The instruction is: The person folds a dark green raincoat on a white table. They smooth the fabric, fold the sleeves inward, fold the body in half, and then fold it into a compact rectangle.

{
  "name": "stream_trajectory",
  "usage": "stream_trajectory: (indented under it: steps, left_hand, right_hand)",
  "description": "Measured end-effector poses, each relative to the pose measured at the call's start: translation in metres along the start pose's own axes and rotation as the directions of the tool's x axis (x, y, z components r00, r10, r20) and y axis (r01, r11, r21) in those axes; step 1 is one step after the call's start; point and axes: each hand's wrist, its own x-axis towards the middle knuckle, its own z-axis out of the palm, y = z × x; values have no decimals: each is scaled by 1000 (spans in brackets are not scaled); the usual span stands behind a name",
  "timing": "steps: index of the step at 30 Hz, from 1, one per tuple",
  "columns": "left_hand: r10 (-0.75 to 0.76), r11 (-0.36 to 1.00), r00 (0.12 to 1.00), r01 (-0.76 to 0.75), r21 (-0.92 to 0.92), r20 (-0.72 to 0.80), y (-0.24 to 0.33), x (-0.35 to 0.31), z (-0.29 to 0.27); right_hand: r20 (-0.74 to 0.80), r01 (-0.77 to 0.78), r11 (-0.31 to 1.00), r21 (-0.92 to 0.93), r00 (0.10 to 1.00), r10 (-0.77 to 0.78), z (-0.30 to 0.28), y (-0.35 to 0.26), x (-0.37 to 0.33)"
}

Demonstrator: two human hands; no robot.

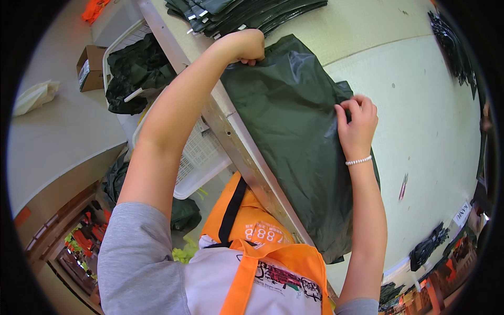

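A large piece of thin, slightly shiny dark green fabric (pixel 283 126) lies across the pale table, reaching over its near-left edge. My left hand (pixel 249 46) is closed at the fabric's far left corner, with its fingers curled down and partly hidden. At the fabric's right edge my right hand (pixel 359 126) pinches a small bunched bit of it between thumb and fingers. The fabric is wrinkled near the right hand and smoother in the middle.
Behind my left hand sits a stack of folded dark pieces (pixel 236 16). White plastic baskets (pixel 184 189) stand left of the table's metal edge (pixel 231 134), one with dark fabric (pixel 139 68) inside. A cardboard box (pixel 93 68) is farther left. Small snips (pixel 403 186) lie on the right.
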Motion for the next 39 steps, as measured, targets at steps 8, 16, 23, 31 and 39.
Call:
stream_trajectory:
  steps: [8, 16, 23, 31, 39]
  left_hand:
    - [-469, 479, 676, -346, -807, -568, -45, -129, 148]
    - [-253, -168, 959, 89, -982, 131, 2, -141, 199]
    - [-92, -322, 983, -182, -929, -160, 41, -145, 165]
    - [-269, -392, 910, -403, -827, -316, 71, -113, 193]
    - [-150, 195, 811, -537, -821, -566, 76, -110, 195]
  right_hand:
    - [541, -569, 817, 94, 718, 438, -6, 14, 38]
    - [935, -889, 394, 232, 316, 162, -17, 27, 64]
    - [883, -879, 252, 406, 448, 140, -48, 48, 65]
    - [837, -892, 309, 330, 428, 341, -23, 76, 62]
    - [643, -483, 674, 560, 766, 14, -55, 83, 67]
